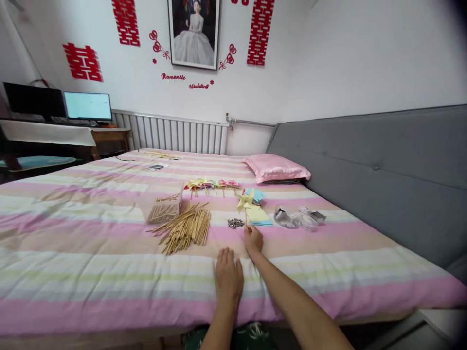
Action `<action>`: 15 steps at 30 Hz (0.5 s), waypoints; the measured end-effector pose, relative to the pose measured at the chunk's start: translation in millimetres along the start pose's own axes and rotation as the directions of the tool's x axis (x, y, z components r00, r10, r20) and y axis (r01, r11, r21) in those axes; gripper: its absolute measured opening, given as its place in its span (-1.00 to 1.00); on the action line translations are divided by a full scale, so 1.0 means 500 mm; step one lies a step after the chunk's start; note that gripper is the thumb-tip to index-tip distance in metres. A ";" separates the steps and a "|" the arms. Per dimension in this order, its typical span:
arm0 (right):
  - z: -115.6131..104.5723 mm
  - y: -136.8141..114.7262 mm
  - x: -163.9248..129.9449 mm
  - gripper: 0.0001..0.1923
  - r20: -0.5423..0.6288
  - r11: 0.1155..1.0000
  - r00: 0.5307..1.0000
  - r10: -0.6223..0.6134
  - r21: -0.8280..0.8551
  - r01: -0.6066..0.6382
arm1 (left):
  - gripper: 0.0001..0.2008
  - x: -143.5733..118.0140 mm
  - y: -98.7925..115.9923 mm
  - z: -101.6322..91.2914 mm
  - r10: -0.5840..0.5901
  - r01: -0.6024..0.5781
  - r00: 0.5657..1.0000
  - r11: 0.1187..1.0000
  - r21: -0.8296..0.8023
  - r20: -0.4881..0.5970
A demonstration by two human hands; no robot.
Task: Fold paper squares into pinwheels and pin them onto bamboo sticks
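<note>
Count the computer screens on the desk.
2. A dark monitor stands at the far left of the desk; a lit monitor stands just right of it. Others could be outside the frame.

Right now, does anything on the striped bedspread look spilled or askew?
Yes. The thin wooden sticks lie fanned in a loose heap beside their small clear box, some strays pointing sideways. The right hand holds a yellow paper pinwheel upright; the left hand rests flat.
</note>
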State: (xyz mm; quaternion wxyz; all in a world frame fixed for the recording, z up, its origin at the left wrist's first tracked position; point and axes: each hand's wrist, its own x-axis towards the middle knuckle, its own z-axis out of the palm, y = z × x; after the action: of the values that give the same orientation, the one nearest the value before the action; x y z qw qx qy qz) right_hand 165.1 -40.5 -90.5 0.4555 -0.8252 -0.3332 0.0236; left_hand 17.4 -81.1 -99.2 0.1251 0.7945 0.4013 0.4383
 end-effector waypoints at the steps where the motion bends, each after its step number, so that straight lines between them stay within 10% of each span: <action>1: -0.001 0.001 0.000 -0.75 0.001 1.000 1.000 0.003 -0.014 -0.003 | -0.73 -0.001 0.002 -0.001 0.008 -0.008 1.000 1.000 0.017 0.003; 15: -0.009 0.004 0.011 -0.74 0.021 0.999 0.999 0.024 -0.038 -0.023 | -0.76 0.005 0.016 0.000 0.106 -0.103 0.994 0.972 0.209 -0.001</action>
State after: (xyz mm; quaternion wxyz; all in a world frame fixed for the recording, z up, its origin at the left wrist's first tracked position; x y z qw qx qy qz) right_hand 172.1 -41.4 -87.9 0.4359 -0.8372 -0.3287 0.0316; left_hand 22.4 -84.5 -93.1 0.0154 0.8205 0.4036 0.4046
